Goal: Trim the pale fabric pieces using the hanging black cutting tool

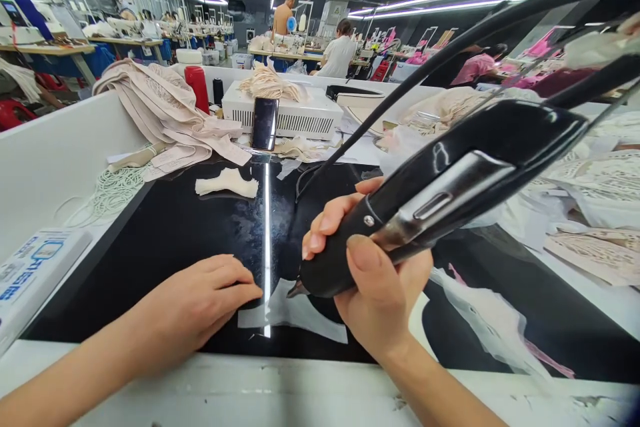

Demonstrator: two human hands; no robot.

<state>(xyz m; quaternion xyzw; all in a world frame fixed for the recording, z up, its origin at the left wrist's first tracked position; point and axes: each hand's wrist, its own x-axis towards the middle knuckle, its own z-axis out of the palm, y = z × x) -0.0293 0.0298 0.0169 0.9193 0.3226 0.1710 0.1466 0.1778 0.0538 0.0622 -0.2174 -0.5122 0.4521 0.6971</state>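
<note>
My right hand (373, 280) is wrapped around a black hand-held cutting tool (440, 190) with a silver trigger plate; its thick black cable (450, 47) runs up and to the right. The tool's metal tip rests on a small white fabric piece (300, 317) lying on the glossy black worktop (190, 227). My left hand (200, 300) lies flat on the worktop, fingers together, fingertips touching the left edge of that fabric piece. A second small white fabric piece (227, 182) lies farther back on the black surface.
A phone (265, 123) leans on a white vented box (290, 113). Beige fabric (165, 110) is piled at back left, white lace pieces (600, 213) at right, a red bottle (197, 87) behind. A white wall (55, 153) borders the left. People work at distant tables.
</note>
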